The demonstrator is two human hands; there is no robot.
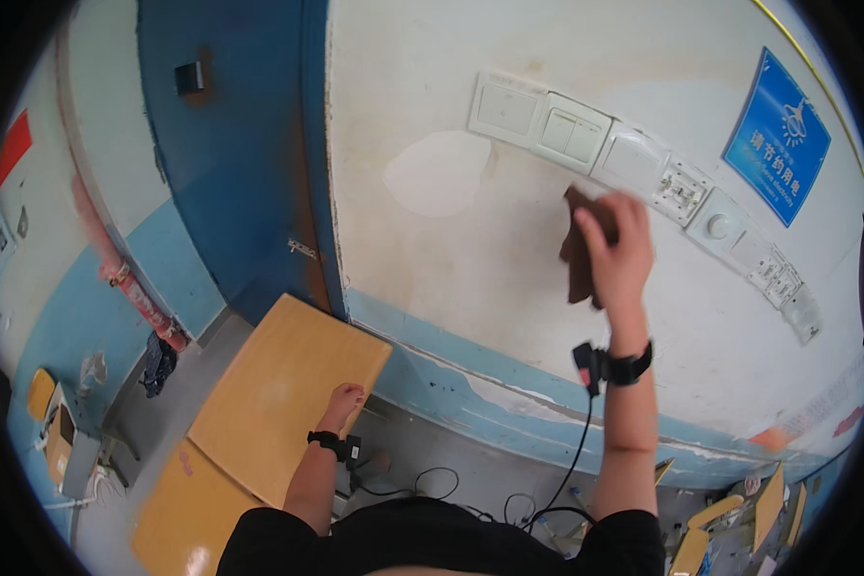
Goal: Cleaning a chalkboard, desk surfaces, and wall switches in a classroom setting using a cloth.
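My right hand point(621, 248) is raised in front of the white wall point(432, 266), with a folded dark brown cloth point(582, 259) in its grip. The cloth hangs a little below a row of wall switches and socket plates; whether it touches the wall I cannot tell. Closest above it are a double rocker switch point(570, 137) and a blank-looking plate point(630, 162). Down at the left, my left hand point(344, 405) is by the edge of a wooden table point(288, 381), its fingers curled in with nothing seen in them. Each wrist wears a black strap with a small device and a cable.
Left of the wall stands a blue door point(237, 144). Further along the row are a socket without its cover point(680, 191) and a dimmer knob point(720, 227). A blue sign point(777, 140) bears writing. Wooden chairs point(713, 513) stand at the lower right, and a cable point(579, 461) trails from my right wrist.
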